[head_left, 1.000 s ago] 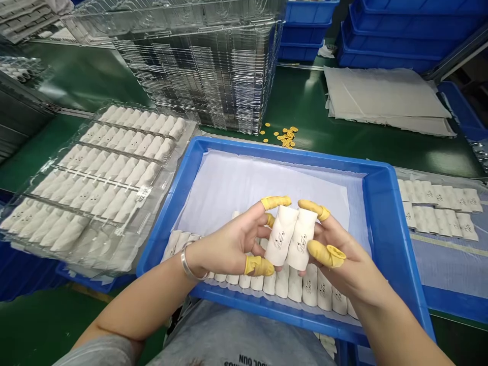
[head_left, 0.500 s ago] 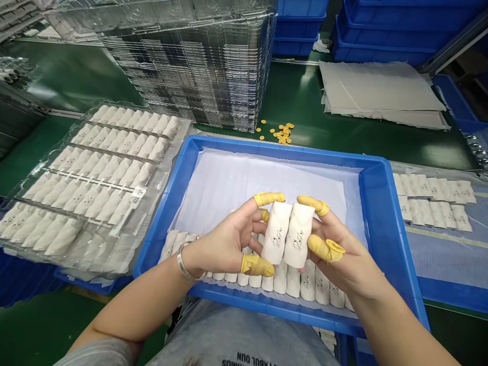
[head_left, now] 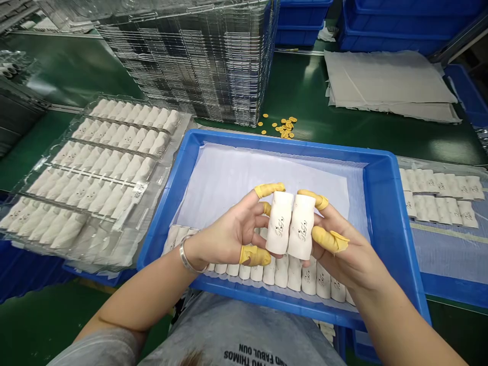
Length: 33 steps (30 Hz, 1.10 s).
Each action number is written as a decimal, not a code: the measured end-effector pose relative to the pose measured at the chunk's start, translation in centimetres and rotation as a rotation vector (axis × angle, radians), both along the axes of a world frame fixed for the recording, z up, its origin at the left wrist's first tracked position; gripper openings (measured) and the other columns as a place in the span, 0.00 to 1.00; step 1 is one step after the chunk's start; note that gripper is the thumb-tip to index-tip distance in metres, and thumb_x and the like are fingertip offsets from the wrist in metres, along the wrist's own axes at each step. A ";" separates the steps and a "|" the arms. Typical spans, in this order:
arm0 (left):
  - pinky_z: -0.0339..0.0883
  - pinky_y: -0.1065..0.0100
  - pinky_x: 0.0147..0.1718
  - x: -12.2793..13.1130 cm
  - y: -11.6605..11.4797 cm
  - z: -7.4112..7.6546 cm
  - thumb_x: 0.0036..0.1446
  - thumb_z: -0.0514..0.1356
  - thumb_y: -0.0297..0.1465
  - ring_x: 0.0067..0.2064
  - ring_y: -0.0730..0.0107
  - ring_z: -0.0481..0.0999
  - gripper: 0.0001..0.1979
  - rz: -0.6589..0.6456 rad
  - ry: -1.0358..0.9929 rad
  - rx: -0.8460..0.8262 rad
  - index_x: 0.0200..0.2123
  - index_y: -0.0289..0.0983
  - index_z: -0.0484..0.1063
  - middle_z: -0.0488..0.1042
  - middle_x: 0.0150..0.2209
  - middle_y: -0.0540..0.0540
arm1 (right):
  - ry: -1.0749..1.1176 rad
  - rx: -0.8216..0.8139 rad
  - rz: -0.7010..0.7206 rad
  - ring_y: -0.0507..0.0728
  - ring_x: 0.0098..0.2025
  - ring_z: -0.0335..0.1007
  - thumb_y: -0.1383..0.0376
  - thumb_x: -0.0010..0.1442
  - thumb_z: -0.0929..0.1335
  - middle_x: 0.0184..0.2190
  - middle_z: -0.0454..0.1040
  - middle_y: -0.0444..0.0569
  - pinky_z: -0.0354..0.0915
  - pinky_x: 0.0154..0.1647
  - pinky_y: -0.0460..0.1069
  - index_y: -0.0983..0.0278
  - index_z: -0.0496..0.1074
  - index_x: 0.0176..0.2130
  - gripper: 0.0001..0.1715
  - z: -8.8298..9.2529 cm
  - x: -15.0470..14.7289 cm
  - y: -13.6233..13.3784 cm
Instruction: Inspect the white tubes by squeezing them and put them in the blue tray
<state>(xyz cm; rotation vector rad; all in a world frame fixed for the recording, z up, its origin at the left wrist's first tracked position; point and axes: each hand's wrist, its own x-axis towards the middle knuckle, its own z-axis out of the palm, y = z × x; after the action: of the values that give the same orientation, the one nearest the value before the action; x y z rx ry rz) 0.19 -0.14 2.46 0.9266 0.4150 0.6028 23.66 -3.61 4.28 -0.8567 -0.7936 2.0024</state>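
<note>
Two white tube-shaped pieces with black script markings are held upright side by side above a blue tray [head_left: 290, 145]. My left hand [head_left: 229, 236] grips the left white piece [head_left: 279, 216], its fingers at the left side and behind. My right hand [head_left: 339, 249] grips the right white piece [head_left: 300, 244] by its right side. Yellow finger cots cover several fingertips of both hands. Beneath them, a row of similar white pieces [head_left: 295, 274] lies along the tray's near side on white paper [head_left: 236, 168]; my hands and forearms hide part of this row.
A clear plastic tray [head_left: 110, 249] holding rows of white pieces sits at left. Behind stand stacked clear trays [head_left: 198, 66] and small yellow discs [head_left: 285, 128]. Paper sheets [head_left: 389, 81] and blue bins [head_left: 415, 20] lie back right. More white pieces [head_left: 446, 211] are at right.
Both hands still hold the two white pieces side by side, slightly higher in the picture and a little more to the right. The camera view has shifted slightly.
</note>
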 end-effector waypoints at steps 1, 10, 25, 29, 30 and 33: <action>0.82 0.66 0.41 0.0 0.0 0.0 0.52 0.76 0.26 0.52 0.58 0.80 0.51 -0.002 0.004 -0.003 0.70 0.54 0.53 0.69 0.61 0.38 | 0.000 0.000 -0.003 0.55 0.33 0.81 0.57 0.67 0.77 0.52 0.79 0.49 0.78 0.29 0.47 0.48 0.71 0.63 0.28 0.0 0.0 0.0; 0.79 0.64 0.42 0.6 -0.3 0.1 0.63 0.70 0.37 0.49 0.60 0.79 0.31 0.083 0.030 0.000 0.65 0.49 0.61 0.73 0.51 0.43 | -0.036 0.067 -0.009 0.52 0.33 0.77 0.57 0.68 0.78 0.41 0.78 0.43 0.78 0.34 0.45 0.44 0.73 0.63 0.27 -0.3 -0.3 -0.3; 0.82 0.71 0.33 0.6 -0.2 -0.9 0.65 0.68 0.31 0.36 0.72 0.81 0.28 0.061 -0.168 -0.064 0.65 0.48 0.64 0.75 0.47 0.46 | 0.035 0.059 0.020 0.52 0.36 0.81 0.57 0.71 0.75 0.53 0.77 0.45 0.79 0.36 0.45 0.42 0.69 0.65 0.28 -0.5 0.2 -0.6; 0.82 0.71 0.32 0.5 -0.2 -1.1 0.66 0.67 0.30 0.38 0.72 0.80 0.29 0.057 -0.177 -0.079 0.66 0.50 0.64 0.75 0.52 0.44 | 0.061 0.063 -0.002 0.49 0.35 0.79 0.59 0.71 0.75 0.49 0.78 0.42 0.79 0.38 0.43 0.40 0.71 0.64 0.27 -0.6 0.2 -0.6; 0.82 0.71 0.32 0.5 -0.2 -1.1 0.66 0.67 0.30 0.38 0.72 0.80 0.29 0.057 -0.171 -0.082 0.66 0.50 0.63 0.75 0.52 0.44 | 0.063 0.062 -0.010 0.49 0.36 0.79 0.60 0.71 0.76 0.48 0.79 0.42 0.78 0.39 0.42 0.40 0.72 0.64 0.26 -0.6 0.1 -0.6; 0.82 0.70 0.32 0.5 -0.1 -0.9 0.65 0.68 0.31 0.37 0.71 0.80 0.30 0.061 -0.156 -0.089 0.67 0.50 0.63 0.75 0.49 0.45 | 0.063 0.066 -0.026 0.48 0.39 0.78 0.60 0.70 0.76 0.48 0.79 0.42 0.77 0.40 0.40 0.39 0.74 0.62 0.25 -0.6 0.0 -0.5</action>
<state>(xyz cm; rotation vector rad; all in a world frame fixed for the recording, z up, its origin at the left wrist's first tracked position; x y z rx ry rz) 0.66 -0.26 1.58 0.7787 0.3281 0.7021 23.69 -4.06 3.65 -0.7593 -0.8040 1.9599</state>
